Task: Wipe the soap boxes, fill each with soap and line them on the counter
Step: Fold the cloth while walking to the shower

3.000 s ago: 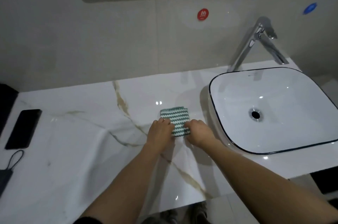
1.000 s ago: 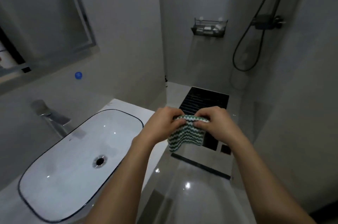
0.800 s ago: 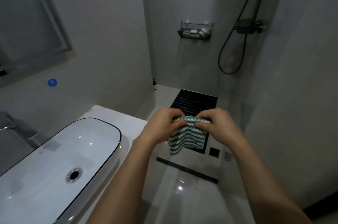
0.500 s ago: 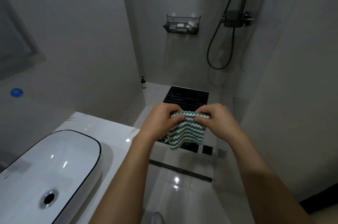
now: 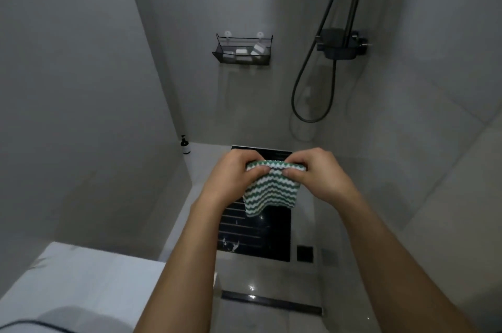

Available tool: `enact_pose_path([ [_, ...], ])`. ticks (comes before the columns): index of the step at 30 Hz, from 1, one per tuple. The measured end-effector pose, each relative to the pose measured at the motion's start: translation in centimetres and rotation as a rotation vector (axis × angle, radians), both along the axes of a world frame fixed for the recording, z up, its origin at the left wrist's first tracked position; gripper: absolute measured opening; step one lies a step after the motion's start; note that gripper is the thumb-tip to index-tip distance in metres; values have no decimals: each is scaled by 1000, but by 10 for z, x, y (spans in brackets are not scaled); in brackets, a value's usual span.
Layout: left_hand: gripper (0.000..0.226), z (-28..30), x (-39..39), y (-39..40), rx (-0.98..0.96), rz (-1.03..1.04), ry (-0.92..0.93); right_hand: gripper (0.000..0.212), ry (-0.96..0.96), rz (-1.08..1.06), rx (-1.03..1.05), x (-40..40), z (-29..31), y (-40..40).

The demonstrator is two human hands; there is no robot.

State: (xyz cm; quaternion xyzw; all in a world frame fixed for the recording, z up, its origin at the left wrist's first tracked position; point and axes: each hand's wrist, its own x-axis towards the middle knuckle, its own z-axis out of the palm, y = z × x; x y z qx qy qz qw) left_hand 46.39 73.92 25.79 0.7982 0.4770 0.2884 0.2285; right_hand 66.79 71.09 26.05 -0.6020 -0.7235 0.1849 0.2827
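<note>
Your left hand (image 5: 231, 178) and right hand (image 5: 316, 175) both pinched the cloth (image 5: 271, 187) by its top edge, ready for wiping; soap boxes (image 5: 243, 51) sat far off in the wall basket (image 5: 217, 54).

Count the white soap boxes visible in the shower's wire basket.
3, in the wire basket on the shower wall: left box, middle box, right box, which is tilted. More may be hidden behind the mesh.
</note>
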Motion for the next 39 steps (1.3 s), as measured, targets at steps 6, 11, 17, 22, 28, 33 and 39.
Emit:
enact_pose_path([
  [6,16,1,-4,85,11,-23,16,6,17,-44,10,-3,-1,77],
  [11,16,-10,-7,142,30,5,31,4,16,-62,7,-2,-10,139],
  [17,19,-14,-9,217,57,67,100,6,17,-5,11,0,-19,228],
  [22,22,-7,-8,299,58,101,122,5,31,101,9,5,-22,327],
  [28,24,10,10,408,40,179,151,19,99,244,5,17,-8,453],
  [33,22,11,18,480,32,236,114,10,102,278,21,22,-4,533],
  [39,19,3,21,555,2,235,59,20,101,250,22,25,-8,608],
])
